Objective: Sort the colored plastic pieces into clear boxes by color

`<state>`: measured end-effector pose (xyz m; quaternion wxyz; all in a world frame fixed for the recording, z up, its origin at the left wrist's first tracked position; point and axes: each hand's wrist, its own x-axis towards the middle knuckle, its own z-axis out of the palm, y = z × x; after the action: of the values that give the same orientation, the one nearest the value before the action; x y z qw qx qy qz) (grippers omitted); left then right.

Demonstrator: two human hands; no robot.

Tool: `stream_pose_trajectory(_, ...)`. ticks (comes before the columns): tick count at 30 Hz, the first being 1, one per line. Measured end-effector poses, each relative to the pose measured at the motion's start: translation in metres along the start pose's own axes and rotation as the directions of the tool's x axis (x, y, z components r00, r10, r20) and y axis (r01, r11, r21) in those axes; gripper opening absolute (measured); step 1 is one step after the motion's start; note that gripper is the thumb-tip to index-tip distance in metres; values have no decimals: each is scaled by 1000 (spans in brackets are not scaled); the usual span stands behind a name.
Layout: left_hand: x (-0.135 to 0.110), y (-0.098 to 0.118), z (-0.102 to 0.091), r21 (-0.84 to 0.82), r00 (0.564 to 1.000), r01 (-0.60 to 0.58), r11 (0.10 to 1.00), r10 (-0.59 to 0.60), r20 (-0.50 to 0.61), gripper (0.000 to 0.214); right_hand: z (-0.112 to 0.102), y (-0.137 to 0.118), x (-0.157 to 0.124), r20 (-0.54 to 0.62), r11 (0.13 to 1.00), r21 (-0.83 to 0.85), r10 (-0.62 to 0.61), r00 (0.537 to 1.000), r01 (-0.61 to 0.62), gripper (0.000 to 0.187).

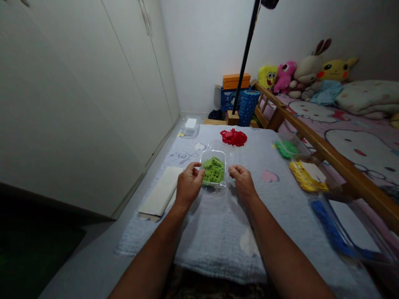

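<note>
A clear plastic container stands in front of me on the cloth-covered table, its transparent lid folded back on the far side. Lime-green lattice-like pieces lie heaped inside it. My left hand is at the container's left rim, thumb and forefinger pinching the edge. Just off the right rim is my right hand, its fingers curled and pressed together; whatever they may hold is too small or too clear to make out. Beyond the container lies a loose pile of red pieces.
Along the right edge sit clear boxes with green, yellow and blue pieces, beside a wooden bed rail. A folded cream sheet lies left. Another clear box stands at the far left corner.
</note>
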<state>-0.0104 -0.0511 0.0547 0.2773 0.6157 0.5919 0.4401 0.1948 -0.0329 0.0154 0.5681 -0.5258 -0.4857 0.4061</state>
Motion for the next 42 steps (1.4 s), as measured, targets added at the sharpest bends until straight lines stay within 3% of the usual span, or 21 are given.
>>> stream_pose_trajectory(7,13,-16,7,44,980,53,998,-44,-194,16,7,-1,-1,53,997,63,32,998,-35,41)
stream_pose_trajectory(10,13,-16,8,33,981,100,994,-93,-171,16,8,2,-1,48,994,107,24,999,-29,51)
stream_pose_trajectory(15,5,-11,9,92,981,144,985,-130,-144,16,7,9,-1,44,996,90,3,999,-6,53)
stream_pose_trajectory(26,0,-18,12,241,984,130,962,-96,-149,16,6,5,-7,68,997,-72,-13,998,18,53)
stream_pose_trajectory(34,-2,-21,12,89,981,178,980,-170,-94,25,8,4,-15,160,988,-149,63,985,-39,67)
stream_pose_trajectory(42,-3,-25,11,-63,976,212,975,-215,-36,32,9,0,-18,161,986,-159,66,985,-40,72)
